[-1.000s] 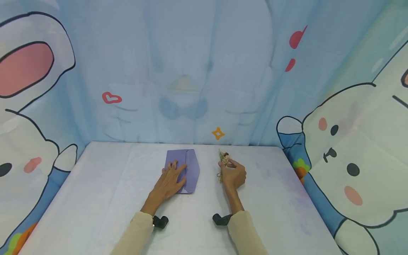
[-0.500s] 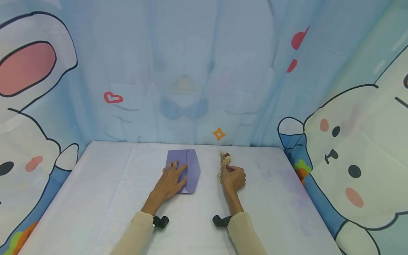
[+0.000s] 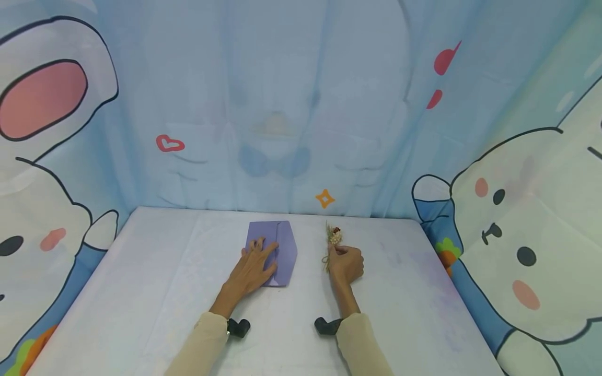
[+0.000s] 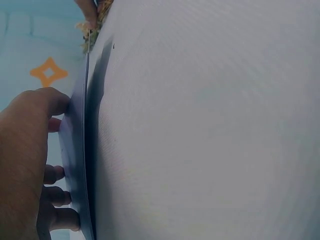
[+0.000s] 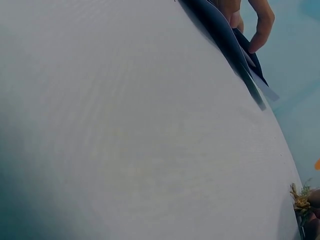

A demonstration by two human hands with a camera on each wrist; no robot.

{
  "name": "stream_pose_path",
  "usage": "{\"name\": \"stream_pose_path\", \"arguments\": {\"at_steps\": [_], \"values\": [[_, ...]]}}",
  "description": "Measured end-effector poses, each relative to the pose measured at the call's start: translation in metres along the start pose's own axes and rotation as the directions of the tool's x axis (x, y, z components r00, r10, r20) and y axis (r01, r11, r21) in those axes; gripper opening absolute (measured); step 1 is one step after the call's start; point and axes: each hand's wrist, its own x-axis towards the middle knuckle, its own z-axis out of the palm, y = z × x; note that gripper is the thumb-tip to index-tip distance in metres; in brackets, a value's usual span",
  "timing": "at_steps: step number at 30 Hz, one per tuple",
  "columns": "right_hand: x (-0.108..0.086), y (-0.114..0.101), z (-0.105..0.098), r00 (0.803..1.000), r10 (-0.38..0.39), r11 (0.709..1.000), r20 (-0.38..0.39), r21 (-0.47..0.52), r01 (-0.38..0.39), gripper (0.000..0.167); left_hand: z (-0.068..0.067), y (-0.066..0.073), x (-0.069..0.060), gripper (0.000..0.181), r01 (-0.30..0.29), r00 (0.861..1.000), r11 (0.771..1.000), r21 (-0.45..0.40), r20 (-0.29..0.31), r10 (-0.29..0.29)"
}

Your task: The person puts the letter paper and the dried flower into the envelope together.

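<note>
Steadying and pinching look like the step in hand. Left hand (image 3: 250, 267): fingers spread and unclenched, tips resting on a purple envelope (image 3: 285, 256). Right hand (image 3: 347, 263): thumb and finger pinching the stems of a small dried bouquet (image 3: 335, 237), flower heads toward the back of the table (image 3: 400, 303); a loop of tie shows below the pinch. Envelope lies on the table to the left of the bouquet, near but apart; its paper layers part slightly in the right wrist view. Whether the bouquet bears on the table, cannot tell. Judgement: the next move calls for a light, sure pinch, sparing the brittle heads, with the envelope kept from sliding. Beyond the table hangs a blue curtain (image 3: 277, 68).
</note>
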Motion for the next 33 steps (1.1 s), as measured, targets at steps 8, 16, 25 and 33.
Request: {"name": "stream_pose_path", "arguments": {"at_steps": [8, 16, 25, 33], "values": [[0.0, -0.001, -0.001, 1.0, -0.017, 1.0, 0.003, 0.02, 0.017, 0.015, 0.0, 0.001, 0.0, 0.055, 0.004, 1.0, 1.0, 0.015, -0.004, -0.004], [-0.001, -0.006, 0.0, 1.0, -0.021, 0.999, -0.003, 0.029, 0.021, 0.015, 0.002, -0.003, 0.0, 0.054, -0.016, 0.999, 1.0, -0.021, -0.039, 0.015], [-0.01, -0.022, 0.002, 0.995, -0.093, 0.993, 0.024, 0.071, 0.091, 0.016, 0.017, -0.017, 0.005, 0.053, -0.065, 0.991, 0.998, 0.002, -0.118, 0.065], [-0.018, -0.025, 0.008, 0.992, -0.117, 0.991, 0.043, 0.076, 0.114, 0.016, 0.0, 0.0, 0.001, 0.053, -0.007, 1.0, 0.999, 0.037, -0.018, 0.008]]}}
